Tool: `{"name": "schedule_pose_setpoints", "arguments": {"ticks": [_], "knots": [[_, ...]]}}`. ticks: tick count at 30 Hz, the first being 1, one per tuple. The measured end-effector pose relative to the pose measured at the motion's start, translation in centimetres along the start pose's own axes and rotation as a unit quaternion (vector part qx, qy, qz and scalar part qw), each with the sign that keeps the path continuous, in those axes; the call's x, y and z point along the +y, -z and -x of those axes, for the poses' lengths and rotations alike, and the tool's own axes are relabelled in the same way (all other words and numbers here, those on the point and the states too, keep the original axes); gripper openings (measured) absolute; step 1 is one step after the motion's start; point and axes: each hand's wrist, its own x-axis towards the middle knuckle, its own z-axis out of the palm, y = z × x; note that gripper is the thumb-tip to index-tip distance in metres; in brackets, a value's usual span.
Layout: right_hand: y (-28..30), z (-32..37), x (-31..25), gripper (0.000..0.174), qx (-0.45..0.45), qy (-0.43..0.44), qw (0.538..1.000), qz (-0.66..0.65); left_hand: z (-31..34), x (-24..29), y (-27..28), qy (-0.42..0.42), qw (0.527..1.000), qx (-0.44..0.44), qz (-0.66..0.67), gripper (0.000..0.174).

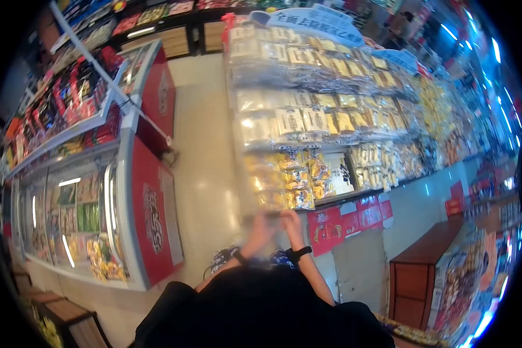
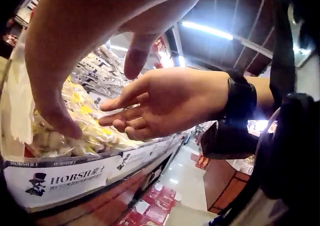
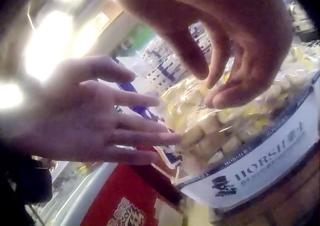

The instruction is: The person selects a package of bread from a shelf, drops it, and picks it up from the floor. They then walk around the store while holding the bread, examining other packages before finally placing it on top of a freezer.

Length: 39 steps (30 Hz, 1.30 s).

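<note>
Both hands are raised side by side in front of the body, at the near edge of a packed snack display. In the head view the left hand [image 1: 261, 233] is blurred, close to the right hand [image 1: 292, 227]. The right wrist view shows the left hand [image 3: 95, 117] with straight, spread fingers and nothing in it; the right hand [image 3: 240, 46] has softly bent fingers in front of bagged snacks [image 3: 220, 136]. Seen in the left wrist view, the right hand [image 2: 167, 103] is palm-visible and holds nothing, while the left hand [image 2: 90, 46] arches close to the camera.
Stacked snack packets [image 1: 307, 119] fill the display, with red cartons [image 1: 326, 231] at its lower side. On the left stands a red-sided freezer [image 1: 151, 209] across a pale floor aisle [image 1: 198, 116]. A brown wooden cabinet [image 1: 412, 296] is at the right.
</note>
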Motion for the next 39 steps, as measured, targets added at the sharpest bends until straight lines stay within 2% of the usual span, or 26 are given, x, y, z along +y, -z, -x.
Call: {"name": "schedule_pose_setpoints", "arguments": {"ticks": [1,4,5,8,11,14,15,17,20,22,23,25,26,27,30,31,32,34,37,39], "knots": [[0.6,-0.9,0.4,0.025,-0.012,0.012,1.000,0.009,-0.4,-0.7,-0.1,-0.033,0.999,0.007,-0.018,0.083],[1.4,-4.6,0.9,0.027,0.005,0.050,0.993,0.111,-1.4,-0.2,-0.9,0.021,0.998,0.047,0.028,0.080],[2.0,-5.5,1.2,0.030,0.030,0.206,0.942,0.262,-1.4,0.1,-1.2,0.031,0.998,0.056,0.012,0.079],[2.4,-8.3,4.3,0.033,-0.006,0.133,0.974,0.181,-1.8,2.5,-2.1,0.071,0.989,0.106,0.077,0.074],[3.4,-9.4,2.9,0.036,-0.128,0.027,0.984,0.123,-3.6,-2.3,-4.5,0.111,0.981,0.143,0.075,0.065],[4.3,-10.1,3.2,0.037,-0.188,0.058,0.971,0.133,-4.2,-5.2,-6.5,0.049,0.972,0.226,-0.040,0.060],[4.6,-10.4,3.5,0.037,-0.193,0.067,0.967,0.149,-3.4,2.2,-4.9,0.146,0.956,0.200,0.159,0.060],[5.0,-10.7,4.0,0.035,-0.197,0.080,0.961,0.175,-2.6,1.2,-5.8,0.070,0.970,0.224,0.059,0.061],[5.8,-10.5,2.5,0.032,-0.208,0.130,0.956,0.164,-2.1,3.4,-6.0,0.099,0.959,0.250,0.092,0.056],[6.2,-10.4,2.1,0.027,-0.226,0.112,0.959,0.127,-1.8,5.7,-5.9,0.191,0.927,0.269,0.177,0.053],[6.7,-10.1,1.9,0.025,-0.235,0.102,0.959,0.120,-1.4,4.9,-6.2,0.189,0.925,0.280,0.172,0.049],[7.2,-9.5,0.4,0.022,-0.263,0.062,0.956,0.117,0.5,5.2,-6.0,0.204,0.905,0.281,0.246,0.047],[7.3,-9.2,-0.3,0.020,-0.282,0.034,0.951,0.122,1.5,5.3,-5.7,0.210,0.892,0.283,0.284,0.046],[7.2,-9.1,-0.4,0.019,-0.303,0.005,0.944,0.128,2.2,4.8,-5.3,0.252,0.892,0.286,0.243,0.040],[5.4,-8.3,-0.4,0.016,-0.376,0.037,0.914,0.148,5.2,1.1,-5.0,0.275,0.862,0.314,0.289,0.034],[4.2,-8.6,2.6,0.014,-0.395,0.033,0.906,0.147,6.9,-4.6,-5.8,0.246,0.906,0.308,0.154,0.030],[2.9,-8.1,2.1,0.012,-0.424,0.033,0.894,0.145,7.6,-1.3,-5.2,0.288,0.840,0.368,0.276,0.028],[0.3,-7.2,2.8,0.011,-0.483,0.145,0.848,0.166,9.5,-3.9,-5.8,0.167,0.827,0.459,0.278,0.015],[-4.0,-5.0,2.9,0.011,-0.539,0.071,0.822,0.171,13.5,-4.1,-2.9,0.244,0.810,0.424,0.324,0.020],[-7.0,-3.6,3.2,0.012,-0.567,0.014,0.807,0.167,15.7,-4.0,-1.9,0.226,0.761,0.483,0.370,0.022]]}}
